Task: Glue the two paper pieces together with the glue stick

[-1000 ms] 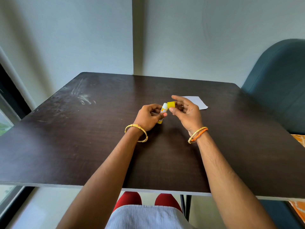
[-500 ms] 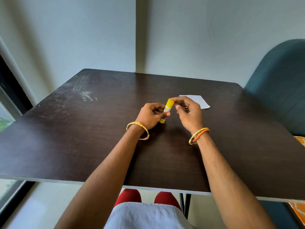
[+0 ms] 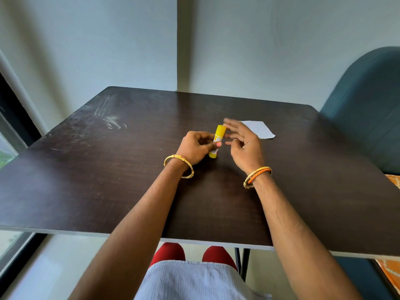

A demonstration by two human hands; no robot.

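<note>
Above the middle of the dark bench [image 3: 108,180], our left hand [image 3: 195,148] grips the yellow glue stick [image 3: 217,140], fingers and thumb curled round its lower barrel, the tube standing nearly upright and a little tilted. One second earlier its yellow cap [image 3: 220,129] was off and pinched in our right hand [image 3: 244,148]; half a second earlier that hand was seating it on the tube. Now the cap sits on the stick, and the right hand has let go and drawn a little to the right, its fingers spread and relaxed, blurred by motion, holding nothing. Behind the right hand, on the far right part of the bench, lies the white paper [image 3: 258,128], flat and partly hidden by the fingers. We can make out only one sheet outline; whether two pieces lie stacked there cannot be told from this view.

We judge that recapping marks the close of the gluing step: the adhesive has probably been applied and the stick is being put out of use. What appears to remain is to set the stick down and, if the pieces are not yet joined, to press them together before the glue dries. Gold bangles [image 3: 179,167] circle both wrists, with an orange band [image 3: 258,175] on the right. A teal chair [image 3: 368,109] stands at the bench's right side
</note>
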